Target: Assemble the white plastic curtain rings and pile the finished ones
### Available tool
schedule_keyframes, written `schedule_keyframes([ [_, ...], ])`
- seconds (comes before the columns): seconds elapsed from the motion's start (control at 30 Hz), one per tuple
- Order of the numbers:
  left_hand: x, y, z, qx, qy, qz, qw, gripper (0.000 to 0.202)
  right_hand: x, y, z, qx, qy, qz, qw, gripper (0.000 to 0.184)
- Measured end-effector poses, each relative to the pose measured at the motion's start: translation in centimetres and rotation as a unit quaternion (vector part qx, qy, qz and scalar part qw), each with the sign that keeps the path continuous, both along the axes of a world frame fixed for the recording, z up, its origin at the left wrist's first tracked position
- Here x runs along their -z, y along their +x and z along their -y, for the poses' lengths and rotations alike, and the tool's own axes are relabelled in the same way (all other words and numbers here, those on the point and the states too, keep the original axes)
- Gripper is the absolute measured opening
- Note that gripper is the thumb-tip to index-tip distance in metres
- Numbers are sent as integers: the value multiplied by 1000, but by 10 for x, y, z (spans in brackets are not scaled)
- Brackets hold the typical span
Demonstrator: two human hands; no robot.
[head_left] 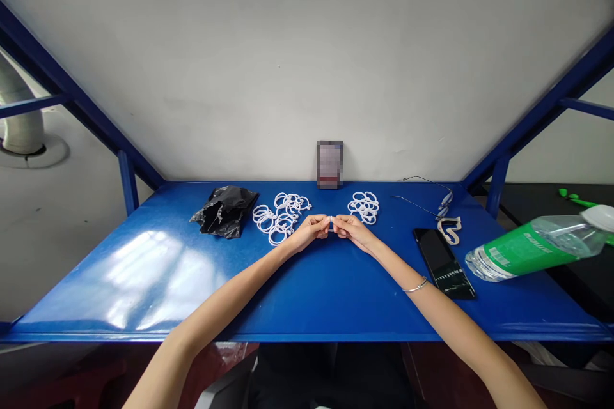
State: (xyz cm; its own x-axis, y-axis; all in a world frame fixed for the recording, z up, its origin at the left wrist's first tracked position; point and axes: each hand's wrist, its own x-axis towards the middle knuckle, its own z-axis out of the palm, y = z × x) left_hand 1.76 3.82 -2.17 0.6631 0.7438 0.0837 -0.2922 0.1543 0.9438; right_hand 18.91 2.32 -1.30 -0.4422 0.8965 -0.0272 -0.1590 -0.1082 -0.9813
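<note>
My left hand [311,231] and my right hand [354,230] meet over the middle of the blue table, fingertips almost touching. Both are closed in a pinch on one small white ring [331,220], mostly covered by my fingers. Left of my hands lies a loose pile of white rings [283,222], several of them overlapping, some with small knobs. A second, smaller group of similar white rings [364,209] lies just behind my right hand.
A crumpled black plastic bag [226,211] lies left. A blurred-out upright card [329,165] leans on the wall. To the right are eyeglasses [445,203], a white curved item [449,230], a black phone [444,263] and a green-labelled bottle [530,249]. Blue frame bars flank the table.
</note>
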Motion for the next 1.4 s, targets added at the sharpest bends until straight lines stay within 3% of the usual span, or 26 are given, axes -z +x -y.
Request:
schedule_keyframes([
  [0.67, -2, 4, 4, -55, 12, -23, 998, 51, -5, -3, 3, 16, -3, 16, 1000, 43],
  [0.83, -3, 6, 5, -90, 15, -24, 996, 49, -5, -5, 3, 51, 18, 23, 998, 43],
  [1.07, 1, 9, 4, -192, 15, -2, 981, 38, -3, -5, 2, 144, 111, 66, 981, 36],
  [1.27, -2, 10, 10, -308, 120, -76, 941, 33, -5, -7, 7, 196, 218, 160, 943, 33],
  [1.4, -7, 10, 14, -342, 214, -103, 909, 25, -7, -8, 10, 219, 292, 228, 903, 32],
])
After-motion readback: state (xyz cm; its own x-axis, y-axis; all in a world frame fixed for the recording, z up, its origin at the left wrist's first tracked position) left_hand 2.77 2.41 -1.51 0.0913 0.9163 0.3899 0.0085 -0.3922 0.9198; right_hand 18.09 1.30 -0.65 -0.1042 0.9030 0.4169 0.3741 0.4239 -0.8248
